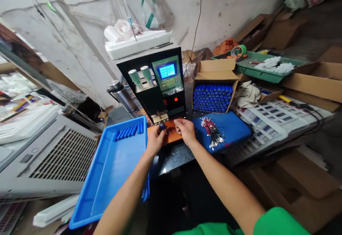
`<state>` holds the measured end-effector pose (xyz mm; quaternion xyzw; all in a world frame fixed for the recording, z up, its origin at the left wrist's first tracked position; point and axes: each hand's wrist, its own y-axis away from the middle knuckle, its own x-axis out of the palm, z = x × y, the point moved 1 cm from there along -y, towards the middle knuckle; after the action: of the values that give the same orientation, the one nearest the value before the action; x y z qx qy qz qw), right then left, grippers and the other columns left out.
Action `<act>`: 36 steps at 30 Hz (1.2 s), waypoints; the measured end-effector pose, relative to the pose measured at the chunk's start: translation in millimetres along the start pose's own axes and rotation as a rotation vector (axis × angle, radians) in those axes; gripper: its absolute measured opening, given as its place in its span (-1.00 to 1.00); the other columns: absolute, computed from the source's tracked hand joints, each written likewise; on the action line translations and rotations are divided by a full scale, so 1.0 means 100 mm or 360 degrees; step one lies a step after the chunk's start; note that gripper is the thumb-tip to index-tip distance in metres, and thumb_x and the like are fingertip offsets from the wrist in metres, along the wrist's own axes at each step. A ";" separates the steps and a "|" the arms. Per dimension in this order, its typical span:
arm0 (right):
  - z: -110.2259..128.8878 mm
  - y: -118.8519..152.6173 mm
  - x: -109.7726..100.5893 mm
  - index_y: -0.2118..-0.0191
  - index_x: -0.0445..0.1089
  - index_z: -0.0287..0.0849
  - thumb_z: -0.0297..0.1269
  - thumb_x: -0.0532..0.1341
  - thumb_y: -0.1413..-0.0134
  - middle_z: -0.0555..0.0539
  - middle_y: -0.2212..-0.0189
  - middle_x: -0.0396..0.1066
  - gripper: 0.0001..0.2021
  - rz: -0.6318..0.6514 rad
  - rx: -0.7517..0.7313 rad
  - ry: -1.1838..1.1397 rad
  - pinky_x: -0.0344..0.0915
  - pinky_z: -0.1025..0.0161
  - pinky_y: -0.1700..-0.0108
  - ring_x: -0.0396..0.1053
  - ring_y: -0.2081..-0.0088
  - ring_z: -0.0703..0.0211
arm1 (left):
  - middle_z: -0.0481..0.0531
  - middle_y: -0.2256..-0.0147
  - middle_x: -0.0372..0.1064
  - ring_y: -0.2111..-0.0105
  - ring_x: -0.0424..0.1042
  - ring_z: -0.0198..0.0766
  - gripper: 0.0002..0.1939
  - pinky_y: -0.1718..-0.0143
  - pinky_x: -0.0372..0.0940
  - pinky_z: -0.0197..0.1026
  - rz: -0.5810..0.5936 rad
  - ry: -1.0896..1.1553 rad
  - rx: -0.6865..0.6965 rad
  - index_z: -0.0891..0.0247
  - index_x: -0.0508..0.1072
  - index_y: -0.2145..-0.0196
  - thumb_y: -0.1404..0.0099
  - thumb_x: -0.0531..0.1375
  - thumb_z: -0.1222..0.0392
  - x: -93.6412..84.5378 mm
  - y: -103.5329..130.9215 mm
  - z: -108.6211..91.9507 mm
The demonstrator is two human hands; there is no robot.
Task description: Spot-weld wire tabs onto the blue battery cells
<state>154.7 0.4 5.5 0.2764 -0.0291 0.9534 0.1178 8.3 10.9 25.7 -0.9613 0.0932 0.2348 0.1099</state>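
My left hand (155, 139) is closed around a dark blue battery cell (162, 126), which is mostly hidden by the fingers. It is just below the electrode tips (159, 116) of a black spot welder (149, 103) with a lit screen. My right hand (185, 129) is pinched beside it over an orange board (172, 136); whatever is between its fingertips is too small to make out. To the right, a bundle of red and black wire leads (213, 132) lies on a blue mat (237, 128).
A blue tray (107, 171) on the left holds several blue cells (128, 132). Behind the mat stands a cardboard box (216, 66) packed with blue cells. A steel flask (124, 98) is left of the welder. A green tray (253, 61) with white parts is farther right.
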 end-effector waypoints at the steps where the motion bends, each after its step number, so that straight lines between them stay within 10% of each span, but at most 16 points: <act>1: 0.00 0.00 0.00 0.46 0.36 -0.22 -0.06 0.37 0.18 0.11 0.64 0.21 -0.68 0.0002 -0.0001 -0.0006 -0.05 0.41 0.63 0.08 0.64 0.42 | 0.03 0.26 0.46 0.22 0.42 -0.22 -0.77 0.12 0.33 -0.20 -0.0001 -0.0001 0.0020 0.29 0.41 0.21 -0.25 0.11 0.11 0.00 -0.01 0.00; 17: 0.01 0.01 -0.04 0.48 0.36 -0.22 -0.12 0.37 0.18 0.11 0.66 0.20 -0.72 0.0046 0.0039 -0.0107 -0.09 0.42 0.64 0.08 0.64 0.42 | -0.04 0.45 0.41 0.43 0.39 -0.27 -0.79 0.36 0.26 -0.26 -0.0344 0.0122 0.0046 0.28 0.41 0.39 -0.17 0.23 0.06 -0.05 -0.03 0.12; 36: 0.03 -0.05 0.10 0.45 0.39 -0.22 -0.06 0.34 0.20 0.09 0.64 0.25 -0.70 0.0096 0.0075 0.0167 -0.02 0.40 0.61 0.12 0.62 0.39 | 0.06 0.24 0.50 0.25 0.44 -0.19 -0.73 0.18 0.31 -0.18 -0.0021 0.0082 0.0197 0.29 0.46 0.15 -0.27 0.15 0.09 0.03 0.00 0.16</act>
<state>149.2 7.4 13.6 0.2276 -0.0089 0.9701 0.0837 4.2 14.8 11.0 -0.9590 0.1042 0.2030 0.1682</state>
